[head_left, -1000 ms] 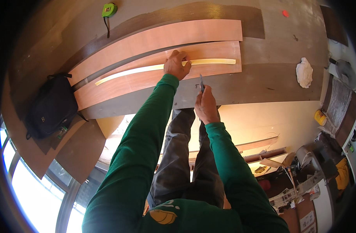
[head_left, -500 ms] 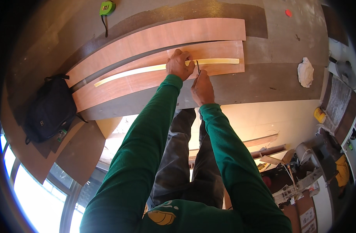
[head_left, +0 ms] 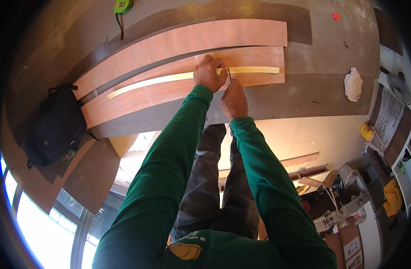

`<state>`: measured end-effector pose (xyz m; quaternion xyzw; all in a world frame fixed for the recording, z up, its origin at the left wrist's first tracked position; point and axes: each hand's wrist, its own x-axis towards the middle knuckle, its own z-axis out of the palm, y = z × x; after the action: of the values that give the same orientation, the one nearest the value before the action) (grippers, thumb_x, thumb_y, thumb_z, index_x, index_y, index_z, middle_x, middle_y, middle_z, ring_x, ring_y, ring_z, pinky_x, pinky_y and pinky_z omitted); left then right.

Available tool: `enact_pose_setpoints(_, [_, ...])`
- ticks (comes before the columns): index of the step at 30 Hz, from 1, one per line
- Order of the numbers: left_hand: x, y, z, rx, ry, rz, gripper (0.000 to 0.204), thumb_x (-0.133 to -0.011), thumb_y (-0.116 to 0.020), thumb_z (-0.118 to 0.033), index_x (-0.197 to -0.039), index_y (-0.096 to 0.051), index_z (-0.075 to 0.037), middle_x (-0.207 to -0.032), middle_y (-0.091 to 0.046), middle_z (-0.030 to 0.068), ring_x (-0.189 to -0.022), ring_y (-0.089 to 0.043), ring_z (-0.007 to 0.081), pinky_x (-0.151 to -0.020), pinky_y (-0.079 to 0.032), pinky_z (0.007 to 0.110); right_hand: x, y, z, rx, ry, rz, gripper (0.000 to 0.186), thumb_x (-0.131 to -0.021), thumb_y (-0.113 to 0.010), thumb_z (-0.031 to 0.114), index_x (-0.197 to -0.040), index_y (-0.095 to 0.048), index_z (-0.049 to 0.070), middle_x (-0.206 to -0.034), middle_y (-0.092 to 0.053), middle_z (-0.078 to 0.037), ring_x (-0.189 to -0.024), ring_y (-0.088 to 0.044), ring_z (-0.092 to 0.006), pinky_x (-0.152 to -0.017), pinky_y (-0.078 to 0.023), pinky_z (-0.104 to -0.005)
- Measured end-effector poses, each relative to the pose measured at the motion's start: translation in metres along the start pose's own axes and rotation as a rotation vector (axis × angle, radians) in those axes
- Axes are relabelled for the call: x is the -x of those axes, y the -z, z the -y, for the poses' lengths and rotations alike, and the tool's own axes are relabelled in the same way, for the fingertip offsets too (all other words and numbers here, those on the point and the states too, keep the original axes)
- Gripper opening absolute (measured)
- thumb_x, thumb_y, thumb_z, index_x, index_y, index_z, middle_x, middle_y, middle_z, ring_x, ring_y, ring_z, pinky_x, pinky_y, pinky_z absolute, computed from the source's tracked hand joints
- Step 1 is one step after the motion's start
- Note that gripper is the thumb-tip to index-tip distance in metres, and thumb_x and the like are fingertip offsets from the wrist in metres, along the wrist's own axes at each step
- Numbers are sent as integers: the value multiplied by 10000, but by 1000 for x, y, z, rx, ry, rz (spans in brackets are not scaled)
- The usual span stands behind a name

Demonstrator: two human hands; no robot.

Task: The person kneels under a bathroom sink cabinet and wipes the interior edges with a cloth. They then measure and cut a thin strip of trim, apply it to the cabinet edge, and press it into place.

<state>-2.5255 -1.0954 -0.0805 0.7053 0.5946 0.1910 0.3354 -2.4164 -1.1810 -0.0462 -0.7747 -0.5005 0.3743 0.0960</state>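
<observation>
A long, narrow yellow strip [head_left: 255, 70] lies lengthwise on the nearer reddish wood board [head_left: 275, 78]. My left hand [head_left: 209, 75] is closed over the middle of the strip with bent fingers, gripping or pressing it against the board. Just to its right, my right hand [head_left: 234, 102] is closed around a thin dark pointed tool [head_left: 229, 75]. The tool's tip touches or nearly touches the strip beside my left fingers; whether it is a pencil or a blade cannot be made out. A second wood board [head_left: 241, 32] lies beyond the first, separated by a gap that narrows toward the right.
A green tape measure [head_left: 122, 6] lies at the table's far left. The dark backpack [head_left: 57, 125] sits against the boards' left ends. On the right are a crumpled white cloth [head_left: 353, 84] and a small red disc [head_left: 336, 17]. The table's near edge runs below my hands.
The view has shifted slightly. Both hands and the dark tool hold nearly the same place at the yellow strip; the tool stands a little more upright.
</observation>
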Motion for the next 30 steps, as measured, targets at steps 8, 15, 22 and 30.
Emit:
enact_pose_setpoints(8, [7, 4, -2, 46, 6, 35, 218, -773, -759, -192, -981, -730, -134, -969, -657, 86, -977, -650, 328, -863, -480, 494, -3, -2, 5, 26, -93, 84, 425, -924, -594, 87, -1295, -409, -8, -1116, -626, -324, -954, -661, -526, -827, -554, -567])
enact_pose_setpoints(15, [15, 9, 0, -159, -136, -30, 239, -786, -812, -255, -1010, -773, -181, -1032, -678, 37, -1110, -590, 286, -959, -412, 462, -6, -3, 1, -12, -131, 129, 441, -917, -606, 76, -1301, -407, -5, -1178, -607, -358, -1010, -647, -528, -866, -540, -569])
enact_pose_setpoints(22, [12, 12, 9, -169, -175, 24, 213, -803, -814, -284, -996, -796, -195, -1050, -702, -4, -1070, -611, 250, -945, -418, 455, -4, -6, 1, -28, -102, 96, 426, -929, -592, 82, -1300, -401, -8, -1181, -603, -362, -1006, -643, -532, -865, -534, -572])
enact_pose_setpoints(30, [10, 6, 9, -182, -168, -2, 91, -813, -794, -214, -897, -792, -179, -905, -684, -34, -908, -640, 239, -784, -543, 399, -3, -10, 0, -5, -111, 67, 342, -937, -547, 82, -1244, -420, 0, -1131, -619, -350, -979, -645, -535, -853, -540, -573])
